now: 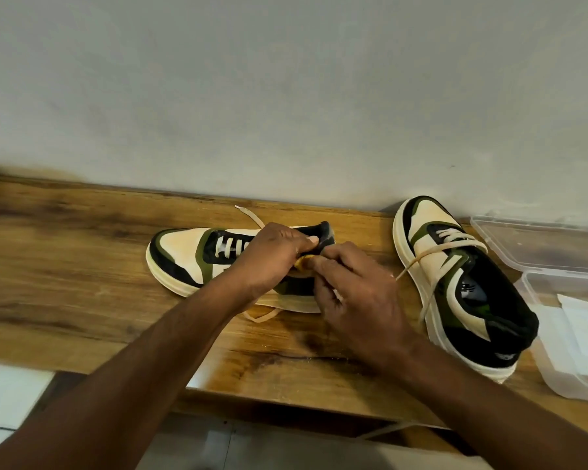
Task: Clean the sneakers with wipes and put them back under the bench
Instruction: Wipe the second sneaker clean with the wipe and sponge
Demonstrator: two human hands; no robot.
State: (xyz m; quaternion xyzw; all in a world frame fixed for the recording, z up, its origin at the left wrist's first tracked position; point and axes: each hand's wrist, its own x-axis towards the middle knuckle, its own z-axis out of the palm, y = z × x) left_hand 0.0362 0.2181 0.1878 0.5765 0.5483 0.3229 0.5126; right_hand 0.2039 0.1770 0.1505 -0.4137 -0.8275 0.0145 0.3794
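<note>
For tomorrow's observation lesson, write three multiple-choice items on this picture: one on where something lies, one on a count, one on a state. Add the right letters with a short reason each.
1. Where does the clear plastic container stand?
A. At the bench's right end, beside the right sneaker
B. On the floor
C. Between the two sneakers

2. How many sneakers are on the wooden bench?
A. One
B. Two
C. Three

3. What is the left hand doing?
A. Lying flat on the bench
B. Gripping the left sneaker's collar
C. Lifting the container lid

Answers:
1 A: it sits at the right edge, next to the right sneaker.
2 B: the left sneaker lies sideways and the other points toward the wall.
3 B: its fingers curl over the collar, while the right hand pinches something small and yellowish against the shoe.
</note>
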